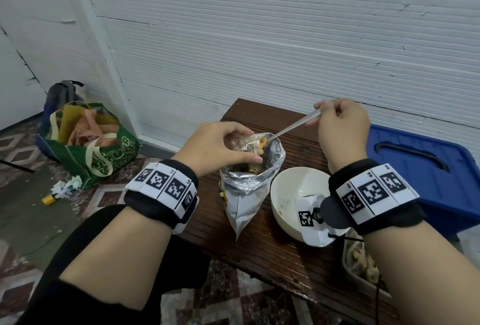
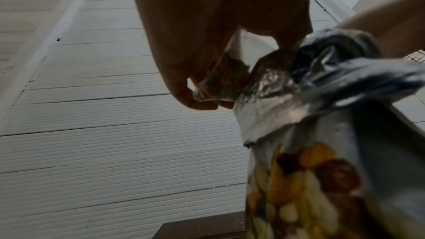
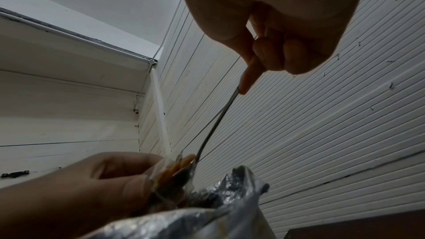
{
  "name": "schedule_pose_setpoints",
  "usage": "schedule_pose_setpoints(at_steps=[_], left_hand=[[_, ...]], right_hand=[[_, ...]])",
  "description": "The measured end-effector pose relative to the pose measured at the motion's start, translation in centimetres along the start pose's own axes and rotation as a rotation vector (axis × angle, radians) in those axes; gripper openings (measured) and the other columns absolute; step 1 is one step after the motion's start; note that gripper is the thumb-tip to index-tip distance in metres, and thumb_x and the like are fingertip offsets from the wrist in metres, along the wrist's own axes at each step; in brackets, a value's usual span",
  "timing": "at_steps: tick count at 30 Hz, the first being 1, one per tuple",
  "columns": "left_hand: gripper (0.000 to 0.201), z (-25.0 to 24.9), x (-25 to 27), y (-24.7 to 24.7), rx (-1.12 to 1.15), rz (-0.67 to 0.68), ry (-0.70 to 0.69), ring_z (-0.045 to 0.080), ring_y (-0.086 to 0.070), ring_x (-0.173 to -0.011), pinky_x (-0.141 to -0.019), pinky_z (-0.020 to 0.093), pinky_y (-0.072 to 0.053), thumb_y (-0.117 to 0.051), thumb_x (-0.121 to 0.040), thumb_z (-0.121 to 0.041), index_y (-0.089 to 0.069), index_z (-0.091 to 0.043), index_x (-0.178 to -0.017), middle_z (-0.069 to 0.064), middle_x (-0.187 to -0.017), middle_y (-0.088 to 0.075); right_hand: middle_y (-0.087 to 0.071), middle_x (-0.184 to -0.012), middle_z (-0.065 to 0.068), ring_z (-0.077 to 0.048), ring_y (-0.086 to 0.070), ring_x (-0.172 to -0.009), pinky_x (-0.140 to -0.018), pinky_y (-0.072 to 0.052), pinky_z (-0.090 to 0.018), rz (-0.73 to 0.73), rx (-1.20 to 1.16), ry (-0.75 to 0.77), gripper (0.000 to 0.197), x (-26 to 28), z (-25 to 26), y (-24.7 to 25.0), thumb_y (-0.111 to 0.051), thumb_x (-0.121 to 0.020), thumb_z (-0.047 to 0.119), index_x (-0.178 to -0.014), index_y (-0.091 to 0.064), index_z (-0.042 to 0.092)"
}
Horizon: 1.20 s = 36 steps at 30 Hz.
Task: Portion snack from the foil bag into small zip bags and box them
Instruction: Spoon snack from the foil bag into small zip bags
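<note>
1. Left hand (image 1: 211, 147) pinches a small zip bag (image 1: 245, 143) open above the foil bag (image 1: 246, 195), which stands on the tabletop (image 1: 272, 249).
2. Right hand (image 1: 342, 130), fingers clenched round the spoon (image 1: 293, 126), tips snack in.
3. The film looks thin, slippery and floppy, so grip at the rim.
4. The chips are probably brittle; go gently.

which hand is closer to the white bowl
The right. The right hand is raised above and behind the white bowl, gripping the spoon, its wrist over the rim. The left hand is further left, beyond the foil bag, pinching the small zip bag.
</note>
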State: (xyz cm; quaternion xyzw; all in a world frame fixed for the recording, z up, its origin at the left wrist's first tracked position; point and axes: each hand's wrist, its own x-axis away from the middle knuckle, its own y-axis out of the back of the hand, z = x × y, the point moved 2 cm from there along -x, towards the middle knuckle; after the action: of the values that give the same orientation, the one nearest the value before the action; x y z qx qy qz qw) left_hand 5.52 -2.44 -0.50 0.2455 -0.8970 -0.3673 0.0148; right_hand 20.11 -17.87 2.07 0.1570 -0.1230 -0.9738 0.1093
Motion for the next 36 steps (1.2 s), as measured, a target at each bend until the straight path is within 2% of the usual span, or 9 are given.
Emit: schedule_pose_setpoints(at_steps=[4, 8, 13, 18, 22, 29, 32, 34, 36], left_hand=[[0.051, 0.0, -0.1, -0.5, 0.024, -0.012, -0.010, -0.009, -0.059, -0.087, -0.072, 0.004, -0.043, -0.083, -0.059, -0.051, -0.068, -0.033, -0.104, -0.020, -0.093, -0.066], [0.035, 0.0, -0.1, -0.8, 0.045, -0.027, 0.002, -0.007, -0.058, -0.083, -0.069, 0.003, -0.044, -0.082, -0.066, -0.045, -0.066, -0.032, -0.094, -0.020, -0.087, -0.064], [0.020, 0.1, -0.1, -0.1, 0.133, -0.093, 0.019, -0.006, -0.055, -0.078, -0.063, 0.001, -0.042, -0.075, -0.073, -0.043, -0.061, -0.036, -0.087, -0.016, -0.086, -0.063], [0.018, 0.8, -0.1, 1.0, 0.227, -0.134, 0.035, 0.005, -0.063, -0.072, -0.059, 0.007, -0.046, -0.068, -0.080, -0.040, -0.063, -0.025, -0.090, 0.003, -0.087, -0.069], [0.040, 1.7, -0.2, 1.2, 0.301, -0.144, 0.053, 0.017, -0.069, -0.086, -0.079, 0.033, -0.055, -0.065, -0.070, -0.060, -0.067, -0.026, -0.091, 0.003, -0.092, -0.073], [0.053, 1.1, -0.1, 0.8, 0.204, -0.032, 0.025, 0.010, -0.066, -0.098, -0.094, 0.035, -0.051, -0.055, -0.077, -0.062, -0.067, -0.020, -0.107, -0.005, -0.103, -0.072], [0.060, 1.2, -0.1, 0.8, 0.210, -0.025, 0.033, 0.012, -0.067, -0.099, -0.095, 0.043, -0.051, -0.058, -0.075, -0.072, -0.067, -0.021, -0.108, -0.005, -0.103, -0.072], [0.063, 1.1, -0.1, 0.8, 0.220, -0.025, 0.030, 0.013, -0.067, -0.098, -0.094, 0.044, -0.051, -0.056, -0.072, -0.073, -0.067, -0.021, -0.107, -0.004, -0.102, -0.073], [0.060, 0.9, 0.0, 0.8, 0.216, -0.026, 0.024, 0.013, -0.067, -0.098, -0.095, 0.045, -0.051, -0.059, -0.076, -0.071, -0.067, -0.021, -0.107, -0.003, -0.101, -0.072]], right_hand=[[-0.063, -0.062, 0.011, 0.020, -0.052, -0.065, -0.068, -0.035, 0.000, 0.043, -0.057, 0.034, 0.023, 0.5, 0.3, -0.7, -0.047, -0.098, 0.018, -0.096, -0.069, 0.011], [-0.064, -0.061, 0.010, 0.002, -0.055, -0.059, -0.071, -0.043, -0.026, 0.100, -0.179, 0.144, 0.016, 1.6, 0.9, -1.1, -0.052, -0.098, 0.024, -0.092, -0.067, 0.022], [-0.064, -0.070, 0.005, -0.009, -0.045, -0.054, -0.052, -0.038, -0.020, 0.016, -0.312, 0.268, 0.015, 2.0, 1.7, 0.0, -0.052, -0.098, 0.025, -0.091, -0.065, 0.028], [-0.068, -0.086, -0.007, -0.001, -0.056, -0.060, -0.064, -0.041, -0.023, -0.158, -0.339, 0.298, 0.018, 1.0, 1.4, 1.3, -0.049, -0.098, 0.024, -0.085, -0.060, 0.031], [-0.062, -0.075, 0.014, 0.000, -0.060, -0.065, -0.068, -0.044, -0.014, -0.217, -0.255, 0.277, 0.019, 0.9, 1.0, 1.7, -0.048, -0.099, 0.021, -0.085, -0.060, 0.025], [-0.067, -0.079, 0.010, 0.002, -0.051, -0.054, -0.053, -0.035, -0.008, 0.159, 0.044, 0.447, 0.015, 3.1, -0.7, -1.0, -0.056, -0.096, 0.021, -0.100, -0.070, 0.020], [-0.071, -0.079, 0.002, 0.001, -0.051, -0.057, -0.059, -0.045, -0.026, 0.313, 0.223, 0.567, 0.017, 4.1, -1.9, -2.4, -0.056, -0.095, 0.023, -0.100, -0.071, 0.019], [-0.070, -0.076, -0.002, -0.017, -0.060, -0.065, -0.064, -0.051, -0.039, 0.373, 0.300, 0.585, 0.020, 4.7, -2.6, -3.1, -0.053, -0.094, 0.027, -0.099, -0.070, 0.018], [-0.068, -0.073, -0.003, -0.021, -0.060, -0.066, -0.063, -0.051, -0.040, 0.398, 0.308, 0.580, 0.020, 5.1, -2.8, -3.2, -0.053, -0.094, 0.027, -0.096, -0.069, 0.016]])
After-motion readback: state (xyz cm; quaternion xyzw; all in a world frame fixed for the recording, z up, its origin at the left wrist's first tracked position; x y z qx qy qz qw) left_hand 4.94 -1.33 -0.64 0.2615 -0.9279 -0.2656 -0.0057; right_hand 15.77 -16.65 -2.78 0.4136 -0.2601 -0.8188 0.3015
